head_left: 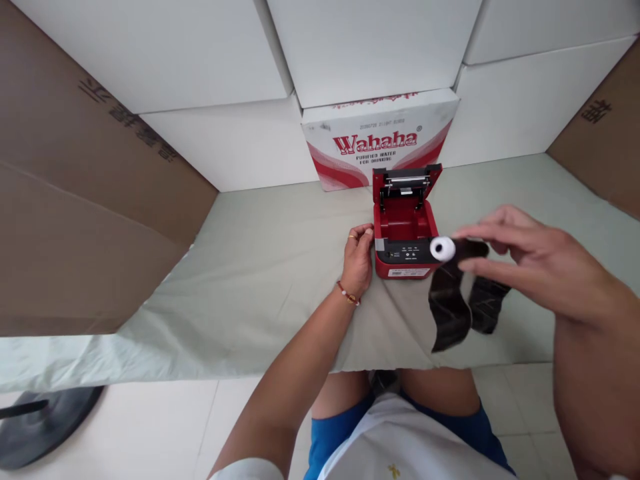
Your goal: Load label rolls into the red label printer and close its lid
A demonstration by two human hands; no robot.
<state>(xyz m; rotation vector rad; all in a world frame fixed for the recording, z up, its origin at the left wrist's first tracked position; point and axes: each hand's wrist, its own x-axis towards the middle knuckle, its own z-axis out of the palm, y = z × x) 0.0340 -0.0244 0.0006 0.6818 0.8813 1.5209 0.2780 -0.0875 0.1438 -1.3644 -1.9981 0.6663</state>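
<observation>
A red and black receipt printer (406, 270) sits on the cloth with its lid (406, 183) raised, and its red paper bay shows no roll. At the printer's left side is my left hand (359, 257), its curled fingers pressed against the casing. My right hand (520, 250) pinches a small paper roll (443, 249) between thumb and fingers, over the printer's front right corner. The roll's end is white with a dark core hole. From it hangs a loose dark strip (450, 310), with a second dark piece below my fingers.
A Wahaha water carton (377, 140) stands behind the printer, against stacked white boxes (220, 143). Brown cardboard panels (90, 200) flank the table on both sides. Pale green cloth (250, 280) covers the table to its front edge. A round black base (55, 427) is on the floor.
</observation>
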